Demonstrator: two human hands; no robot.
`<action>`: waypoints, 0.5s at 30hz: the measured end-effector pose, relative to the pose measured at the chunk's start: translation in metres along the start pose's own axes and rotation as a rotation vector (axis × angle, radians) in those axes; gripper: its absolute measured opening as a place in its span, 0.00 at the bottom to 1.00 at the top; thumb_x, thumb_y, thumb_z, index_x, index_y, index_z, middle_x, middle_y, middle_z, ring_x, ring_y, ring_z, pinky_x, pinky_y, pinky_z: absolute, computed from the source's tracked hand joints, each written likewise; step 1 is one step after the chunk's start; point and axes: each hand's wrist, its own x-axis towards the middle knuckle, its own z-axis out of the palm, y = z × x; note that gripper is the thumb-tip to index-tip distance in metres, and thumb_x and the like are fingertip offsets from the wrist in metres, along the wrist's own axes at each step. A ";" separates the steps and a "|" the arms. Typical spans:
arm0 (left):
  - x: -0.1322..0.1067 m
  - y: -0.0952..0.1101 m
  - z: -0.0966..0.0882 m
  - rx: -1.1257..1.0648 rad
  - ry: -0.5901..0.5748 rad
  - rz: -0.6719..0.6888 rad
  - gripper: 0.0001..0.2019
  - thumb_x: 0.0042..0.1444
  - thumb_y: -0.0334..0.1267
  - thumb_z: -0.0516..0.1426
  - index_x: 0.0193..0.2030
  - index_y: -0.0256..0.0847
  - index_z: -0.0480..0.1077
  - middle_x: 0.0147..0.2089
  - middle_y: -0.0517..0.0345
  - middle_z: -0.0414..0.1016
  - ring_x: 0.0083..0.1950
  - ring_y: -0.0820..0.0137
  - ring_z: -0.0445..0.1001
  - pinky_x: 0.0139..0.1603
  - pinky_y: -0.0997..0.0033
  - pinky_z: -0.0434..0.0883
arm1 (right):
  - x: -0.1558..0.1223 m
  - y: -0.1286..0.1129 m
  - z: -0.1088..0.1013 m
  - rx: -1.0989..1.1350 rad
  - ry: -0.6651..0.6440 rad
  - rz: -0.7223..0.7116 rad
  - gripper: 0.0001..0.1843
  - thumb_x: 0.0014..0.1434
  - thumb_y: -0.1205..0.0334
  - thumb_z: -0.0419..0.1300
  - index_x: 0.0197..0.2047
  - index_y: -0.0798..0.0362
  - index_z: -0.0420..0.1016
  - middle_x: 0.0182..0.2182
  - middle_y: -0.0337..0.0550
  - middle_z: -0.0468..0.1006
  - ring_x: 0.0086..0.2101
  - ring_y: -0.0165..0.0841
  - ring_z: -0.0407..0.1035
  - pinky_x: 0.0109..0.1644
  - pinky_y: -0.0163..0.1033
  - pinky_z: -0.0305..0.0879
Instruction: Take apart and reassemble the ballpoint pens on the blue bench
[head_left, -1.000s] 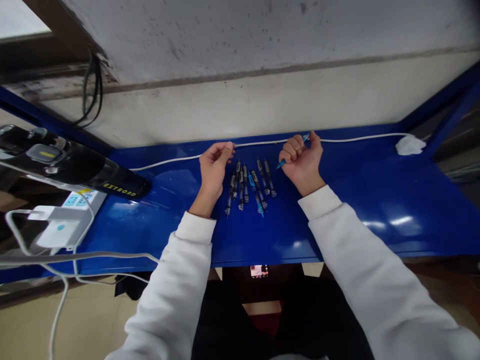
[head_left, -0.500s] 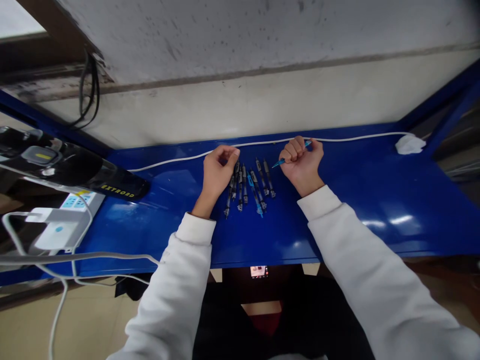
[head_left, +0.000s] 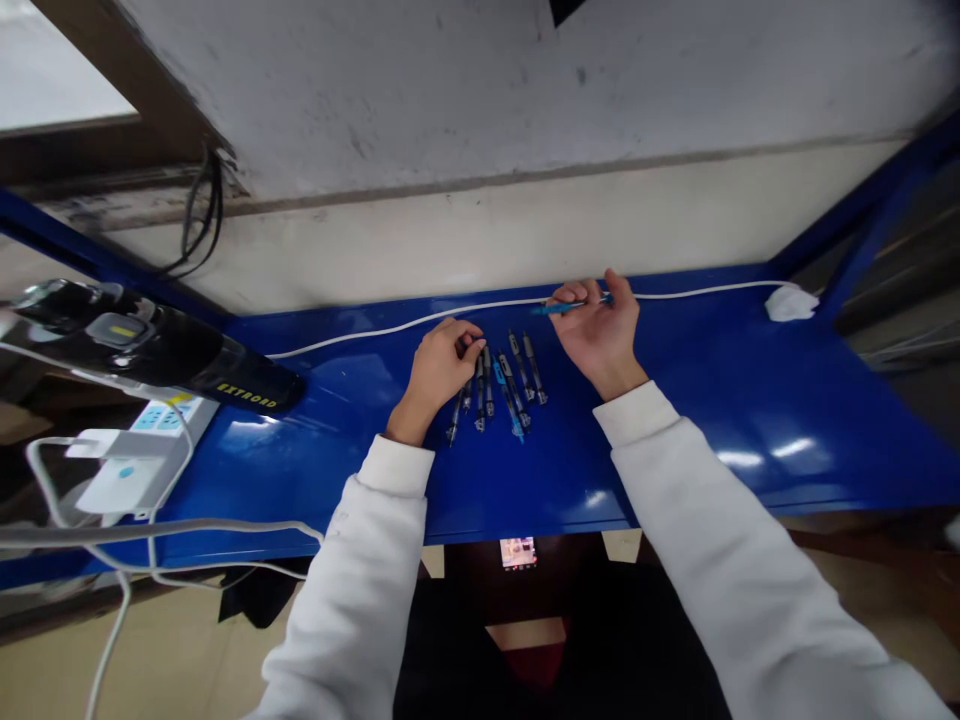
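My right hand point(head_left: 600, 335) is turned palm up with a blue pen point(head_left: 556, 309) held across its fingers, the pen pointing left. My left hand point(head_left: 442, 365) is closed in a pinch at the top of a group of pens; a dark bit shows between thumb and fingers, but I cannot make out what it is. Several black-and-clear pens point(head_left: 534, 370) lie side by side on the blue shelf point(head_left: 525, 490), between my hands. Among them is another blue pen point(head_left: 510, 400). The leftmost pens are partly hidden by my left hand.
A black device marked EXTROAD point(head_left: 202, 360) lies at the left beside a white power strip point(head_left: 127, 470) with cords. A white cable point(head_left: 360, 335) runs along the shelf's back to a white adapter point(head_left: 791, 302). Behind stands a wall point(head_left: 480, 235). A lit phone screen point(head_left: 518, 552) shows below the front edge.
My right hand has opened up from a fist, turning the blue pen from slanted to nearly level. My left hand has come slightly down over the left pens. The camera view has shifted a little.
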 end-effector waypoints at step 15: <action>-0.004 0.012 -0.007 0.092 -0.053 -0.026 0.07 0.70 0.37 0.62 0.49 0.46 0.82 0.48 0.53 0.83 0.43 0.62 0.80 0.48 0.61 0.75 | -0.051 -0.066 -0.120 -1.412 -0.031 -0.659 0.27 0.80 0.36 0.53 0.60 0.48 0.82 0.55 0.58 0.86 0.57 0.52 0.80 0.67 0.61 0.74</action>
